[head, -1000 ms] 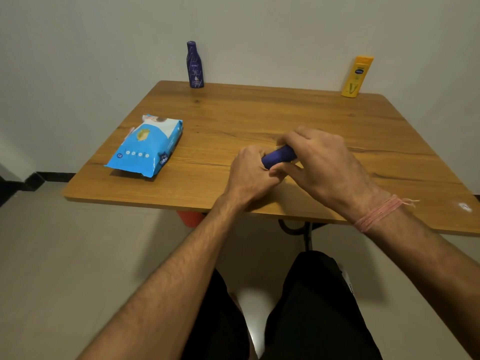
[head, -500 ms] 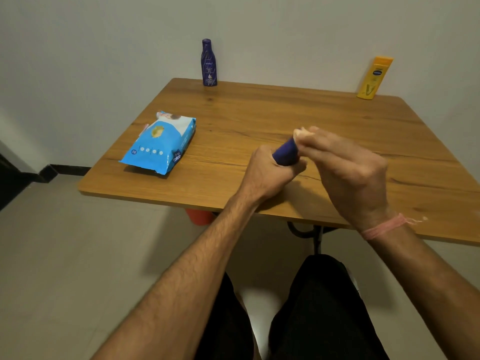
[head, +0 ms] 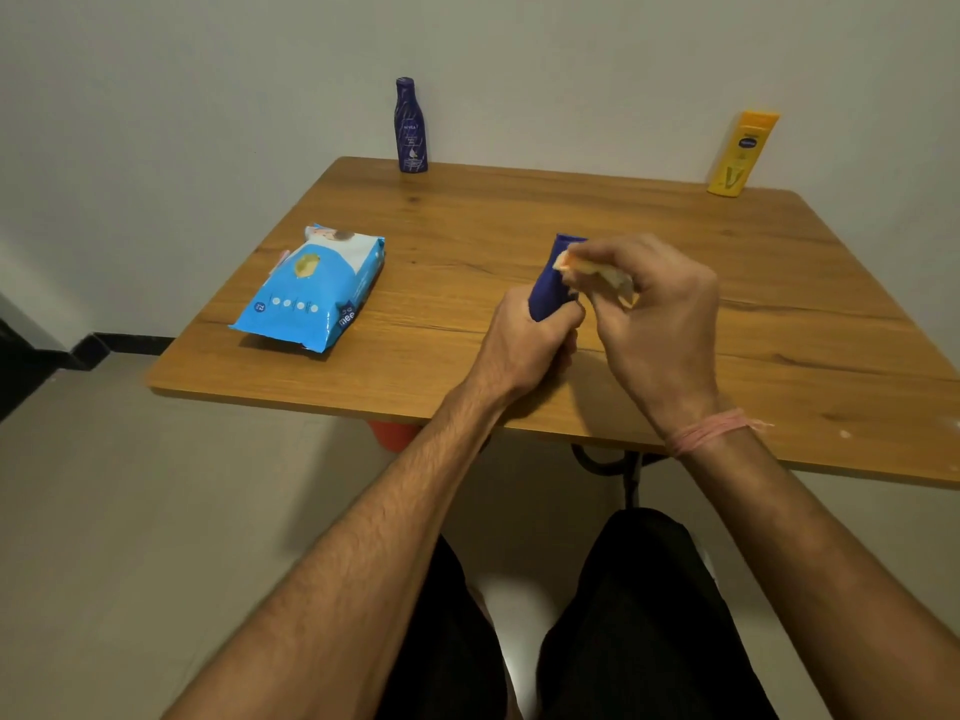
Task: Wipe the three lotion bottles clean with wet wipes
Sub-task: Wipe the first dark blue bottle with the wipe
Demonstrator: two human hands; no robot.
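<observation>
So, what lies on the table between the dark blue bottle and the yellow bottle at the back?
Nothing: in the head view, only bare wood of the table lies between the dark blue bottle and the yellow bottle.

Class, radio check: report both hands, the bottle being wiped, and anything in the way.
Left hand grips dark blue plastic lotion bottle low; right hand pinches pale wet wipe against its top. Nothing blocking.

Wooden table (head: 649, 220) against plain pale wall (head: 208, 96) — light tiled floor (head: 130, 537), dark skirting (head: 104, 348).
</observation>
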